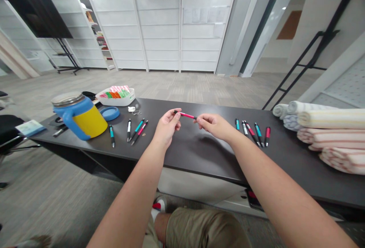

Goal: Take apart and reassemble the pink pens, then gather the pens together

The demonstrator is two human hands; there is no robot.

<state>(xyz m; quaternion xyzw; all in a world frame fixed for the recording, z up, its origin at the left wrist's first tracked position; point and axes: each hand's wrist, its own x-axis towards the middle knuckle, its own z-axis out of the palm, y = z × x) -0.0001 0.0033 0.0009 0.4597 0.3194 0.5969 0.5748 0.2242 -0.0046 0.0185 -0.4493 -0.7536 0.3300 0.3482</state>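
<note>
A pink pen is held level above the dark table, one end in each hand. My left hand pinches its left end with closed fingers. My right hand grips the right end, fingers curled. Left of my hands lie several pens, teal, white and pink. To the right of my hands lies another row of pens.
A blue and yellow jug lies on its side at the table's left, with a blue lid beside it. A white tray of coloured items stands behind. Folded striped towels are stacked at the right. White shelving lines the far wall.
</note>
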